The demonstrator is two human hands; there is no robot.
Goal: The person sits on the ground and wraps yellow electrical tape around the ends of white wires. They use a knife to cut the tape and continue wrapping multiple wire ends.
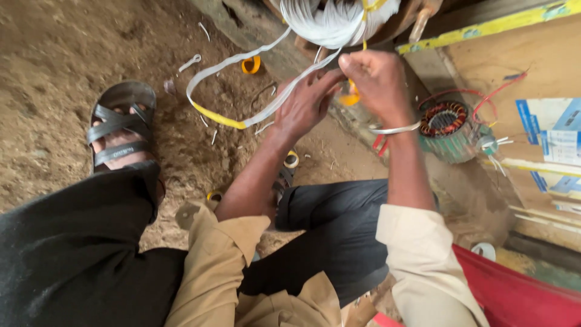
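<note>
the dirt floor (60, 48) fills the left of the view, with the person's dark trouser legs across the bottom and a foot in a black sandal (121, 124) planted on it. at top centre hangs a big white wire coil (330, 21), bound with yellow ties. a flat white strap (242, 91) with a yellow stretch loops down from it and back up to the hands. to the right a motor stator (445, 124) with copper windings (red leads trailing off it) sits against the wooden board (502, 66). the left hand (308, 103) has its fingers pressed on the strap just below the coil; the right hand (378, 82), a metal bangle at its wrist, pinches a small yellow-orange piece (350, 97) with fingers curled, touching the left.
</note>
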